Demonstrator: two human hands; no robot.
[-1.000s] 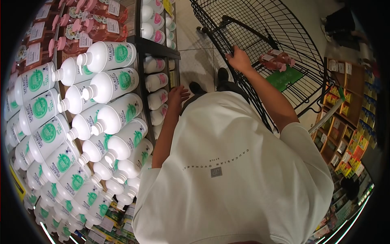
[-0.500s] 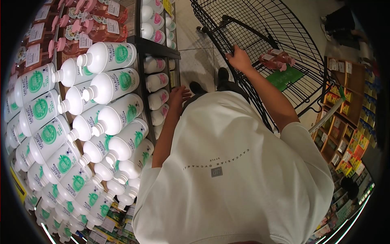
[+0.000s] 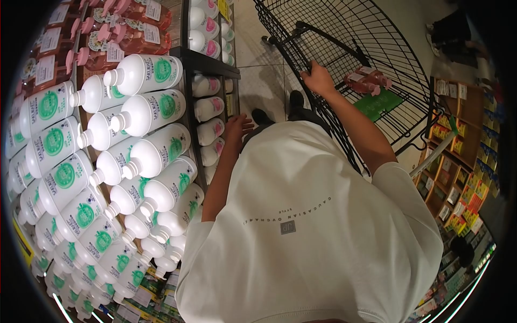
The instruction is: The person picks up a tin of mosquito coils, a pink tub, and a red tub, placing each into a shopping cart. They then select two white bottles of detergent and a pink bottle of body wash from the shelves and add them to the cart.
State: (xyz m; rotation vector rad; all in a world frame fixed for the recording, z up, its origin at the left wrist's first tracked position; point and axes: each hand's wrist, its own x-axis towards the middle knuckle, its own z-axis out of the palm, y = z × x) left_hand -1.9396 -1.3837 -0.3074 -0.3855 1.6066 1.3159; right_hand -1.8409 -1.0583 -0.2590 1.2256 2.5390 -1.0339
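My right hand (image 3: 318,78) is closed around the near rim of a black wire shopping cart (image 3: 284,48). Inside the cart lie pink bottles (image 3: 367,81) with pink caps, close to a green panel (image 3: 379,104). My left hand (image 3: 238,128) hangs low at my side with its fingers apart and nothing in them. Nearest to it are white bottles with pink labels (image 3: 211,129) on a lower shelf. Left of that, stacked white bottles with green labels (image 3: 148,114) point their caps toward me.
Pink pump bottles (image 3: 142,32) fill the shelf at the upper left. A dark shelf post (image 3: 188,91) stands near my left arm. Wooden shelves (image 3: 455,124) with colourful packages are at the right. Another person (image 3: 451,27) in dark clothing is at the upper right.
The view has shifted very slightly. Both hands, the cart and the bottles keep their places.
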